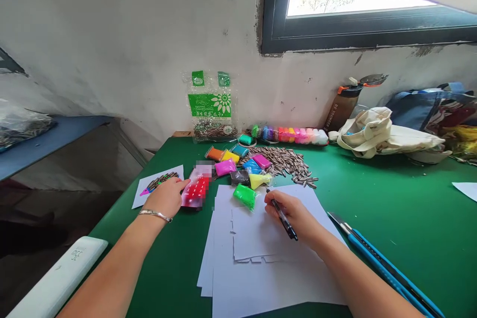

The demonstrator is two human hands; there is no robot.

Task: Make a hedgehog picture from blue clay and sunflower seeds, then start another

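Note:
My left hand (168, 198), a silver bangle at its wrist, reaches to a phone (194, 193) with a lit red screen. Its index finger is stretched out onto the screen, and it holds nothing. Just left lies a white card (139, 199) with sunflower seeds and bits of coloured clay stuck on it, partly covered by that hand. In my right hand (288, 208) is a black pen (285, 219), over a small sheet of paper (257, 238) with torn edges. Larger white sheets (268, 288) lie beneath. Packets of soft clay, including a green packet (244, 196), sit above the paper.
Loose sunflower seeds (285, 160) are heaped behind the packets, before a seed bag (212, 109) and a row of coloured clay (294, 135). A blue utility knife (387, 263) lies right. Bottle (341, 107) and cloth bag (395, 136) stand behind; a white device (63, 273) is left.

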